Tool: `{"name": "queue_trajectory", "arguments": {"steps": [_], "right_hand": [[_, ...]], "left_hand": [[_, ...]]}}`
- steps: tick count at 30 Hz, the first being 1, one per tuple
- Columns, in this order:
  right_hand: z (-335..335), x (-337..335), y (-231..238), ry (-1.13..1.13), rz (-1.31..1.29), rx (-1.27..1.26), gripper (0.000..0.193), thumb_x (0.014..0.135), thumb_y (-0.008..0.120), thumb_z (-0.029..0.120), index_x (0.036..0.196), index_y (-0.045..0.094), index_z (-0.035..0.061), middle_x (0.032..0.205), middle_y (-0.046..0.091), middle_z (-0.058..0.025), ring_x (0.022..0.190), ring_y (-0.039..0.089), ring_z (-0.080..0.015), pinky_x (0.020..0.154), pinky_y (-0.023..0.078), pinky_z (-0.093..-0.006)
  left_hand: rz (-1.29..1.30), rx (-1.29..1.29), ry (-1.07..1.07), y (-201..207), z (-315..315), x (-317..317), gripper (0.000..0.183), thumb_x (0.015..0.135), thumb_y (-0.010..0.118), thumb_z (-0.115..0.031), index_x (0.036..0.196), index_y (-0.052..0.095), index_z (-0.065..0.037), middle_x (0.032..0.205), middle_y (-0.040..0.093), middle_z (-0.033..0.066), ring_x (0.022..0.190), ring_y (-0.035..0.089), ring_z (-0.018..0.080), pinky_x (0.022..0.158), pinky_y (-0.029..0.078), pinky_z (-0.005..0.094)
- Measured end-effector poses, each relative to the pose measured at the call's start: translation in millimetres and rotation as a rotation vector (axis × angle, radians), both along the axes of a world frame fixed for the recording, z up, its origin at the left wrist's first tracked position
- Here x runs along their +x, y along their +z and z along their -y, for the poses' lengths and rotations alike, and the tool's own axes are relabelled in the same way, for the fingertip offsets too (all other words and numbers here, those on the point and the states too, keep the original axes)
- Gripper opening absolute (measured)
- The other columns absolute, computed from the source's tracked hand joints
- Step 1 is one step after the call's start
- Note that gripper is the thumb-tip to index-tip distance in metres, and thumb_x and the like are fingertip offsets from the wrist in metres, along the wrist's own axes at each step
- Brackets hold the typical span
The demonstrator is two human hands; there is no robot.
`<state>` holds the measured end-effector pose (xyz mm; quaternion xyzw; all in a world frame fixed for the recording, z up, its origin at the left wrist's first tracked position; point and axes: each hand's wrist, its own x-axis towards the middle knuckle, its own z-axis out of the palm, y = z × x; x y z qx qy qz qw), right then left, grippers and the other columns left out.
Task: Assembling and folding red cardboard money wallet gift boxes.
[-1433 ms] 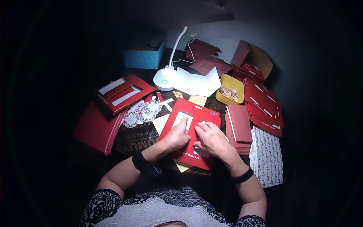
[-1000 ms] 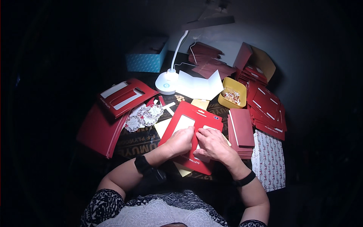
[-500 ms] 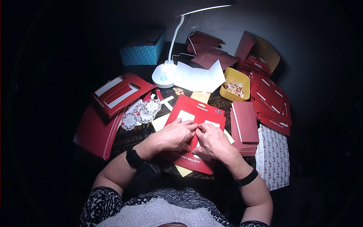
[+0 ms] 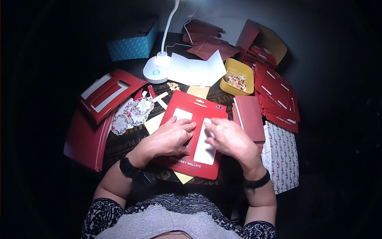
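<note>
A craft packing desk: desk lamp [image 4: 157, 69], stacked red card sleeves [image 4: 278, 93].

The red card [image 4: 194, 131] under both hands is matt paperboard with two smooth white window panels, slightly sheeny under the lamp. The stacked red sleeves [image 4: 278, 93] look like the same matt card. The lamp base [image 4: 156, 71] is smooth, glossy white plastic, as is its thin neck. The yellow tray [image 4: 238, 76] looks like smooth plastic. The white folded sheet [image 4: 197, 71] is plain matt paper. The patterned box [image 4: 283, 155] is printed paper. Both wristbands look like matt black rubber or plastic.
</note>
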<state>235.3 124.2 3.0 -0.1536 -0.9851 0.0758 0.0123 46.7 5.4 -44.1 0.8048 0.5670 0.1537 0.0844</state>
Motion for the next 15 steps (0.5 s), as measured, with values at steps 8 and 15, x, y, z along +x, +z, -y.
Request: {"name": "queue_trajectory", "arguments": {"steps": [8,15], "right_hand": [[-11.4,11.5,18.7,-0.142,-0.053,-0.128,0.043,0.083,0.067,0.022,0.120,0.060,0.0015,0.108,0.063,-0.0178,0.099,0.061,-0.0344,0.085,0.050,-0.0400],[-4.1,-8.3,-13.9,0.065,-0.314,-0.062,0.035,0.078,0.072,0.022,0.102,0.059,-0.0007,0.099,0.062,-0.0178,0.099,0.060,-0.0350,0.085,0.049,-0.0442]], "left_hand": [[-0.042,-0.057,0.018,8.5,2.4,2.8,0.049,0.069,0.078,-0.031,0.101,0.068,0.005,0.133,0.052,0.0156,0.129,0.043,0.0291,0.105,0.034,0.0420],[-0.075,-0.004,0.064,-0.7,6.4,2.2,0.048,0.066,0.079,-0.031,0.099,0.070,0.002,0.128,0.054,0.0117,0.121,0.044,0.0321,0.103,0.035,0.0486]]}}
